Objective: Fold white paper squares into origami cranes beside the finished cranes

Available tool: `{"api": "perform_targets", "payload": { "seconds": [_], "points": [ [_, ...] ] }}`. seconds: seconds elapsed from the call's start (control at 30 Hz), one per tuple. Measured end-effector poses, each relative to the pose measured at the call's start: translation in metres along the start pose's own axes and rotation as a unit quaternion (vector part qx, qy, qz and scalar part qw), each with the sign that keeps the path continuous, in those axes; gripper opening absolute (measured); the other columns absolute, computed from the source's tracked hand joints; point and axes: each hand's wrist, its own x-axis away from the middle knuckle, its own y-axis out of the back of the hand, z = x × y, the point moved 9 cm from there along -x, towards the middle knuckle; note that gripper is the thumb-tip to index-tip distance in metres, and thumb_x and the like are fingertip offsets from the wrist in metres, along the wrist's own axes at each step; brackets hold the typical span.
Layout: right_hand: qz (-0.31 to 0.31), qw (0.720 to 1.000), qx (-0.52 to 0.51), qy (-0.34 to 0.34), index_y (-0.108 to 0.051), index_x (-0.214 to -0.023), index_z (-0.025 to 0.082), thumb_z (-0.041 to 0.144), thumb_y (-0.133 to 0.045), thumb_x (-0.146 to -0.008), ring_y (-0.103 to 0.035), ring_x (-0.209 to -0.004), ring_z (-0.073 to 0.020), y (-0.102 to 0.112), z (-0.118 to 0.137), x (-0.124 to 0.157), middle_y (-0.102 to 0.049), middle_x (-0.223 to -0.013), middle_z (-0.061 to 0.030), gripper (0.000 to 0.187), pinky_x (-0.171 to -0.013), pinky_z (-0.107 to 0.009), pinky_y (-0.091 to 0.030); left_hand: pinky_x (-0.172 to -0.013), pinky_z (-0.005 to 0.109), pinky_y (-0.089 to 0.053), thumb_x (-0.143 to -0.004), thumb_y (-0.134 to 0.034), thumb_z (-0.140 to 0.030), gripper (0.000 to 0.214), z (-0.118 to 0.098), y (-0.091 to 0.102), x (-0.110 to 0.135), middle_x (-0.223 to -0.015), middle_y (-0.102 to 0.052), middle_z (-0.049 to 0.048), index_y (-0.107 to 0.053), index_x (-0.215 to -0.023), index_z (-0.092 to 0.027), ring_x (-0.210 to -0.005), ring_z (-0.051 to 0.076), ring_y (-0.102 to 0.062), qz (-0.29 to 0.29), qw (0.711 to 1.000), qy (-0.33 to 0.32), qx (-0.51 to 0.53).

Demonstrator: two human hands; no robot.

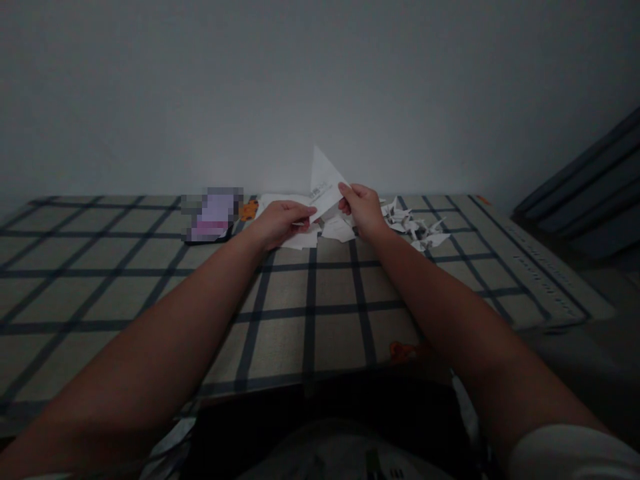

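Observation:
A white sheet of paper (325, 183), folded to a triangle with some print on it, is held up above the table between both hands. My left hand (284, 221) pinches its lower left corner between thumb and fingers. On its right side, my right hand (361, 205) grips the edge with thumb and fingertips. Beneath the hands lie loose white sheets (300, 240) and a smaller white paper piece (338, 229). Just right of my right hand is a pile of small folded paper shapes (415, 227) with pointed ends.
A checked tablecloth (333, 283) with dark stripes covers the table. To the left stands a phone (215, 217), its screen blurred. A plain wall (320, 80) rises behind the table's far edge. Dark striped fabric (590, 193) hangs at the right.

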Motion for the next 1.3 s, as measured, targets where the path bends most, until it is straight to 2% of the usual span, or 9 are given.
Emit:
{"api": "perform_targets", "payload": {
  "seconds": [0.1, 0.23, 0.37, 0.53, 0.73, 0.87, 0.97, 1.07, 1.3],
  "points": [
    [-0.004, 1.000, 0.004, -0.003, -0.056, -0.061, 0.018, 0.050, -0.063, -0.090, -0.044, -0.049, -0.0064, 0.001, 0.000, 0.000, -0.053, -0.055, 0.0028, 0.044, -0.050, -0.021, -0.032, -0.054, 0.017, -0.046, -0.070, -0.082, -0.024, 0.017, -0.001, 0.001, -0.001, -0.065, -0.067, 0.0053, -0.073, -0.067, -0.010, -0.056, 0.007, -0.058, -0.002, 1.000, -0.010, -0.008],
    [-0.017, 1.000, 0.006, -0.009, -0.055, -0.061, 0.018, 0.046, -0.062, -0.092, -0.043, -0.049, -0.0063, 0.003, 0.001, 0.000, -0.053, -0.054, 0.0031, 0.042, -0.050, -0.021, -0.033, -0.059, 0.020, -0.049, -0.067, -0.084, -0.024, 0.015, 0.001, 0.001, 0.000, -0.072, -0.071, 0.0074, -0.076, -0.072, -0.011, -0.062, 0.010, -0.062, 0.007, 1.000, 0.004, -0.016],
    [-0.034, 0.999, 0.018, -0.017, -0.054, -0.059, 0.017, 0.043, -0.061, -0.093, -0.043, -0.049, -0.0059, 0.006, 0.001, 0.000, -0.052, -0.054, 0.0036, 0.043, -0.051, -0.021, -0.033, -0.047, 0.016, -0.038, -0.067, -0.085, -0.024, 0.016, -0.002, 0.000, 0.002, -0.060, -0.066, 0.0049, -0.076, -0.069, -0.011, -0.050, 0.006, -0.052, 0.011, 0.999, 0.000, -0.037],
    [-0.053, 0.998, 0.004, -0.024, -0.054, -0.060, 0.017, 0.038, -0.060, -0.094, -0.043, -0.048, -0.0055, 0.011, -0.001, -0.001, -0.052, -0.054, 0.0040, 0.040, -0.050, -0.020, -0.032, -0.057, 0.017, -0.045, -0.065, -0.086, -0.020, 0.017, -0.003, -0.005, 0.003, -0.077, -0.074, 0.0074, -0.079, -0.078, -0.013, -0.062, 0.008, -0.060, 0.041, 0.999, 0.002, -0.025],
    [-0.061, 0.998, -0.010, -0.021, -0.053, -0.060, 0.017, 0.038, -0.060, -0.094, -0.042, -0.048, -0.0055, 0.014, -0.001, -0.002, -0.051, -0.054, 0.0040, 0.040, -0.049, -0.020, -0.032, -0.054, 0.017, -0.044, -0.063, -0.086, -0.018, 0.022, -0.006, -0.004, 0.005, -0.077, -0.074, 0.0062, -0.079, -0.084, -0.013, -0.058, 0.007, -0.058, 0.033, 0.999, -0.001, -0.034],
    [-0.011, 1.000, -0.022, -0.003, -0.053, -0.060, 0.018, 0.047, -0.061, -0.092, -0.044, -0.050, -0.0057, 0.005, 0.004, 0.000, -0.052, -0.055, 0.0036, 0.043, -0.051, -0.020, -0.035, -0.063, 0.022, -0.053, -0.067, -0.082, -0.019, 0.027, -0.009, -0.008, 0.006, -0.086, -0.074, 0.0082, -0.076, -0.092, -0.012, -0.070, 0.013, -0.066, 0.033, 0.999, -0.008, 0.016],
    [0.054, 0.998, -0.015, -0.005, -0.055, -0.061, 0.018, 0.050, -0.062, -0.091, -0.046, -0.051, -0.0062, -0.008, 0.005, 0.004, -0.054, -0.055, 0.0031, 0.044, -0.052, -0.020, -0.036, -0.069, 0.028, -0.056, -0.075, -0.076, -0.028, 0.023, -0.013, -0.008, 0.005, -0.088, -0.074, 0.0101, -0.074, -0.090, -0.010, -0.076, 0.017, -0.068, 0.013, 0.998, -0.031, 0.060],
    [0.108, 0.994, 0.007, -0.014, -0.055, -0.060, 0.018, 0.049, -0.062, -0.091, -0.046, -0.050, -0.0063, -0.020, 0.006, 0.009, -0.054, -0.054, 0.0031, 0.045, -0.053, -0.020, -0.037, -0.069, 0.027, -0.055, -0.076, -0.077, -0.031, 0.022, -0.015, -0.002, 0.003, -0.085, -0.073, 0.0078, -0.072, -0.085, -0.012, -0.073, 0.016, -0.067, -0.012, 0.996, -0.058, 0.066],
    [0.128, 0.991, -0.011, -0.023, -0.057, -0.061, 0.018, 0.049, -0.062, -0.091, -0.047, -0.051, -0.0064, -0.027, 0.006, 0.011, -0.056, -0.055, 0.0025, 0.044, -0.053, -0.020, -0.038, -0.064, 0.023, -0.050, -0.070, -0.084, -0.039, 0.029, -0.017, 0.012, 0.000, -0.075, -0.070, 0.0039, -0.071, -0.075, -0.014, -0.067, 0.012, -0.062, -0.060, 0.993, -0.098, 0.024]
  ]
}}
